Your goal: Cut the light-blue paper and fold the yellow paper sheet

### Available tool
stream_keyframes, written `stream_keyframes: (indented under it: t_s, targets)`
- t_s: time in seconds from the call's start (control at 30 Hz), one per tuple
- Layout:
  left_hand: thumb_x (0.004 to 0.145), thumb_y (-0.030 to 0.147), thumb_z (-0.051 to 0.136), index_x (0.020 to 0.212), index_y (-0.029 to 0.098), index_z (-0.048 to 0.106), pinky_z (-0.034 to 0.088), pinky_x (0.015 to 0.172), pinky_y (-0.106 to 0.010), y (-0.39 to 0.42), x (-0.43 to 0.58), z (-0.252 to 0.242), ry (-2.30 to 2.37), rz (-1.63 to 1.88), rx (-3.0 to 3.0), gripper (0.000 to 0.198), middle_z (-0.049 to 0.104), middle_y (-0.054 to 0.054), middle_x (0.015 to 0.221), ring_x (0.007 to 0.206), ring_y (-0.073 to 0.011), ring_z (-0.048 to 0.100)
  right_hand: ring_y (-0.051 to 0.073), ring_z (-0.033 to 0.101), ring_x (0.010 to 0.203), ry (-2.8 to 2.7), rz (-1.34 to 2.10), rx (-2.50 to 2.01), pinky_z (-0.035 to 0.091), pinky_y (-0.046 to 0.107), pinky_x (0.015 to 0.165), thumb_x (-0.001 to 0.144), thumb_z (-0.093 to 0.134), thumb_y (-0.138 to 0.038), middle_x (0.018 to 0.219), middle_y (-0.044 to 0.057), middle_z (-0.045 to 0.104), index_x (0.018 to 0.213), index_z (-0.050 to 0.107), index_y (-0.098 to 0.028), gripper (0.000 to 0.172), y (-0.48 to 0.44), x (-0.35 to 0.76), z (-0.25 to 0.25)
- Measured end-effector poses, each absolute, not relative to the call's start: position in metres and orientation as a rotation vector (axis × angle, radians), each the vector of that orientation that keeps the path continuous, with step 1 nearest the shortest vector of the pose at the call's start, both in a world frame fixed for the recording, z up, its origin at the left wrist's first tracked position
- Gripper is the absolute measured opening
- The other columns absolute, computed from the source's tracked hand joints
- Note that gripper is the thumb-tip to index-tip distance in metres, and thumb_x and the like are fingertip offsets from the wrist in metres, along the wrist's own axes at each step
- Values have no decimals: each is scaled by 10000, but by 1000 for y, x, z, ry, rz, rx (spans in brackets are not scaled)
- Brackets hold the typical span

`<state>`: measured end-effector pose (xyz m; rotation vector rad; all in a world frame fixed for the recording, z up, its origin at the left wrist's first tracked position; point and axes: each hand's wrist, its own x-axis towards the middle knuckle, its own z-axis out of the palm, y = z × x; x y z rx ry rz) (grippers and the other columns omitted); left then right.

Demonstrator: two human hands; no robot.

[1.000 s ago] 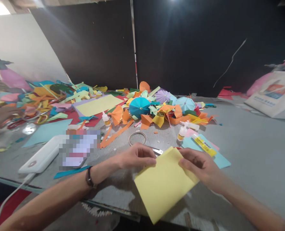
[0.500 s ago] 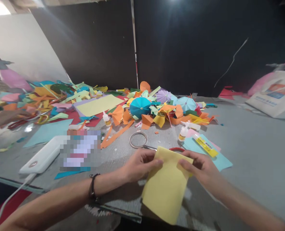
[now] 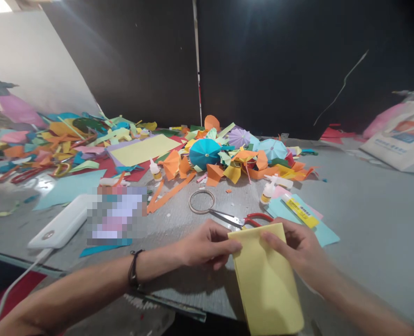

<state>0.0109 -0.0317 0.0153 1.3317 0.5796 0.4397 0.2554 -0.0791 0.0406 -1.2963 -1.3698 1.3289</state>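
Note:
A folded sheet of yellow paper (image 3: 266, 280) hangs over the near table edge, its layers showing along the left side. My right hand (image 3: 294, 245) grips its top right corner, thumb on top. My left hand (image 3: 208, 245) holds its top left edge with the fingertips. Just beyond the paper, red-handled scissors (image 3: 243, 219) lie on the grey table (image 3: 361, 219) with their handles close to my hands. A tape ring (image 3: 201, 201) lies beyond the blades. A yellow glue stick (image 3: 299, 211) rests on a light blue sheet (image 3: 320, 233) to the right.
A large heap of coloured paper scraps and paper parasols (image 3: 205, 154) fills the table's far side. Near it stand glue bottles (image 3: 268, 191). A white power bank (image 3: 61, 221) with a cable lies at front left, and a printed bag (image 3: 399, 137) sits at right.
The yellow paper has turned upright, narrowed and shifted right with my hands, uncovering the scissors. Another person's hand at the far left has withdrawn almost out of view.

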Motion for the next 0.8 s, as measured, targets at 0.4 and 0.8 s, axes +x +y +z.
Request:
stream_keyframes:
  t_s: [0.4,0.8]
  targets:
    - [944,530,701,700,112,658,458,318,-164,-32,14,12,436,404,1142,487,698,-58,561,373,-122,633,190,709,652,-1380,1396,-1260,545,259,548,858,710,-711,789,91,784,879,761,-177,537,-80,256,38]
    - [946,540,684,733,103,677,482,365,-164,-32,12,13,380,346,1113,486,739,-99,617,407,-122,649,196,714,625,-1367,1333,-1329,534,254,509,824,754,-678,756,85,788,882,799,-184,499,-82,256,43]
